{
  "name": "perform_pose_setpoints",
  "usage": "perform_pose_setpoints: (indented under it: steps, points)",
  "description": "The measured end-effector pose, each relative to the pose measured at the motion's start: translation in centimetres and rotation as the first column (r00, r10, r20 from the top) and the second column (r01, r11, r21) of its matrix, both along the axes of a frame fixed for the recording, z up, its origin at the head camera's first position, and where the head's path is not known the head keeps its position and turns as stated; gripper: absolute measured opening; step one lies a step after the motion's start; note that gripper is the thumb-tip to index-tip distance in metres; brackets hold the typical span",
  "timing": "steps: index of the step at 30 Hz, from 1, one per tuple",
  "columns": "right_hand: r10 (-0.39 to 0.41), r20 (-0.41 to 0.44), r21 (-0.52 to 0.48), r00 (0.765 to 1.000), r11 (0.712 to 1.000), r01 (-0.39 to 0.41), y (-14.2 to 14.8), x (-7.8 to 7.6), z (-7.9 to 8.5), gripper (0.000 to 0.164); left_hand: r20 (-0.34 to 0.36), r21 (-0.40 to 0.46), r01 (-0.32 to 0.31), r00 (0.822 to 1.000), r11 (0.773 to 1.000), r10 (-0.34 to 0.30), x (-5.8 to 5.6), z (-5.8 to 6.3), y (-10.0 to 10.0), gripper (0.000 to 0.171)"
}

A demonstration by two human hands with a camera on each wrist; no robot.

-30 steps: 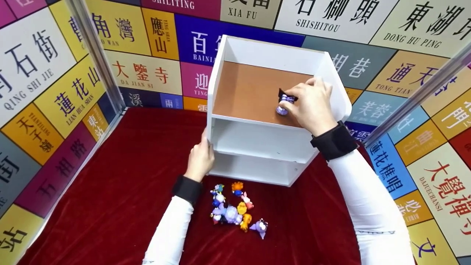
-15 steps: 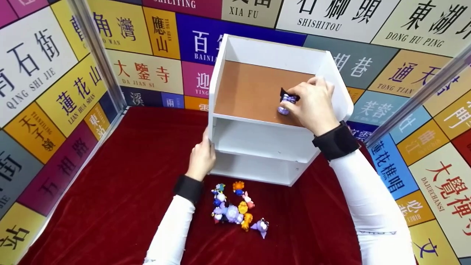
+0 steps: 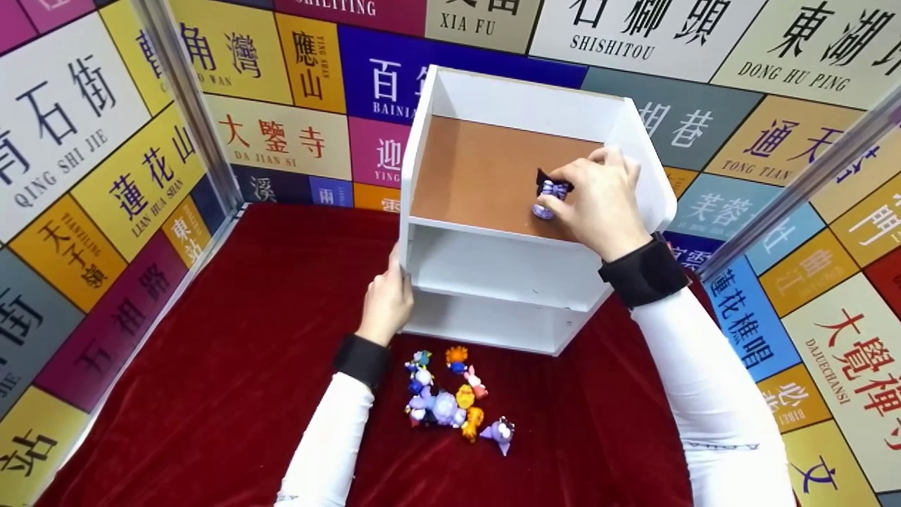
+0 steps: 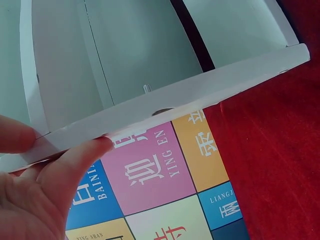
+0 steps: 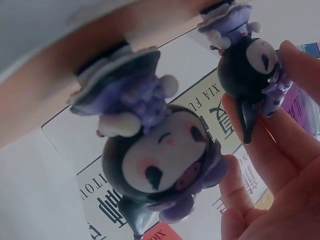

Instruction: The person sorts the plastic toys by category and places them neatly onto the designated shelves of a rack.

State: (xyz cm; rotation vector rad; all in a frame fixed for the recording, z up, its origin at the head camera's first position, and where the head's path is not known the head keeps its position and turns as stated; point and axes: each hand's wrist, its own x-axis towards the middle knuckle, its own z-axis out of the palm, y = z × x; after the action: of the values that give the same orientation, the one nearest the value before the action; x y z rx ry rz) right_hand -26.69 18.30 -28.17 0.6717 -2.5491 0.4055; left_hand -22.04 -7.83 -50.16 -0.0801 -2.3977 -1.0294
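Note:
My right hand (image 3: 598,201) is over the brown top board of a white shelf unit (image 3: 500,264). Its thumb and fingers pinch a small purple-and-black figurine (image 3: 551,193) by the head. In the right wrist view this figurine (image 5: 250,65) has its base at the board. Nearer that camera, a second black-hooded figurine (image 5: 165,145) stands on the board; my hand hides it from the head view. My left hand (image 3: 387,299) grips the unit's left side panel. In the left wrist view, thumb and fingers lie on either side of the panel's edge (image 4: 150,110).
Several small figurines (image 3: 443,408) lie in a cluster on the dark red cloth (image 3: 232,366) before the unit. A purple figurine (image 3: 501,434) lies a little to their right. Walls with coloured sign panels (image 3: 274,137) stand behind and at both sides.

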Motion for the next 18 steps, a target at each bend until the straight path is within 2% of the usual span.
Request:
perform_pose_setpoints:
  steps: [6,9,14,18]
  points:
    - [-0.03,0.046,-0.012,0.999,0.999,0.03,0.2,0.3,0.1,0.046,0.014,0.007,-0.002,1.0,1.0,0.002,-0.2,0.1,0.0,0.056]
    - [-0.041,0.04,-0.03,0.998,0.999,0.042,0.3,0.7,0.0,0.053,0.015,0.008,-0.005,1.0,1.0,0.005,-0.2,0.1,0.0,0.056]
    - [-0.032,-0.034,-0.104,0.999,0.994,0.028,0.5,2.0,-0.3,0.058,0.016,-0.001,-0.01,1.0,1.0,0.01,0.0,0.0,0.0,0.055]
    - [-0.01,-0.147,-0.162,0.989,0.987,-0.014,0.8,3.9,-0.8,0.057,0.009,-0.003,-0.011,1.0,1.0,0.011,0.0,-0.1,-0.1,0.055]
